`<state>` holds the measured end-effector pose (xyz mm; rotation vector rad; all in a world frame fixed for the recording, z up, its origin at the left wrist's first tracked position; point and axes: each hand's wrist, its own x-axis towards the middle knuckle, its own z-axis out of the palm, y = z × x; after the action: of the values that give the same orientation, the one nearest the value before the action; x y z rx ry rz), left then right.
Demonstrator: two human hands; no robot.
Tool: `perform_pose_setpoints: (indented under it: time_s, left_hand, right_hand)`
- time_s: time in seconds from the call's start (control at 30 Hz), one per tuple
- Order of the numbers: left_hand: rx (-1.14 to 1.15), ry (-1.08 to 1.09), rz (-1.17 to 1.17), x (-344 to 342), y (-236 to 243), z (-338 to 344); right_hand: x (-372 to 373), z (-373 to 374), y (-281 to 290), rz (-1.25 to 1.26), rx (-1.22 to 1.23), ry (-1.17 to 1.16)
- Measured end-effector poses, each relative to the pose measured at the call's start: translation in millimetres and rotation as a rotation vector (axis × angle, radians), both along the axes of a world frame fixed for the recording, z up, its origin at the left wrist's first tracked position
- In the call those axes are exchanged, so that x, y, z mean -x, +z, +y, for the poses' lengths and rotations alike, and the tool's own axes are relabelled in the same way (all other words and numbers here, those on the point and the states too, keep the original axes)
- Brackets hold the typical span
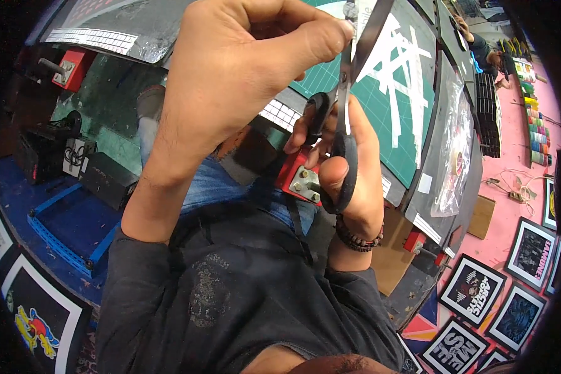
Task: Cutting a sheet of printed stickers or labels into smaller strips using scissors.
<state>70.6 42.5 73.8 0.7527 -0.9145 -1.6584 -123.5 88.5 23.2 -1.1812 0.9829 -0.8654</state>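
My right hand (364, 171) grips a pair of scissors (344, 78), with its thumb and fingers in the black handle loops. The blades point away from me and stand apart. My left hand (224, 81) pinches a small pale piece with a grey round print (350, 11) between thumb and fingers, right beside the blades. What exactly the piece is I cannot make out. Just beyond the hands lies a green cutting mat (408, 171) with several narrow white strips (389, 93) crossing each other on it.
A clear plastic bag (452, 168) lies on the dark platen right of the mat. Red clamps with bolts (304, 181) hold the platens. Framed prints (472, 290) lean at the right, near paint bottles (538, 137) on the pink wall. Another person (489, 53) is at the far right.
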Motion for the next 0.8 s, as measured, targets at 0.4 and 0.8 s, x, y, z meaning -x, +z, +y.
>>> perform_pose_setpoints:
  time_s: [0.4,0.8]
  left_hand:
    - [0.112,0.210,-0.168,15,-25,-3]
    - [0.095,0.184,-0.187,11,-25,-4]
  right_hand:
    - [-1,0,2,0.036,-0.005,0.000]
    - [1,0,-3,0.016,-0.003,-0.008]
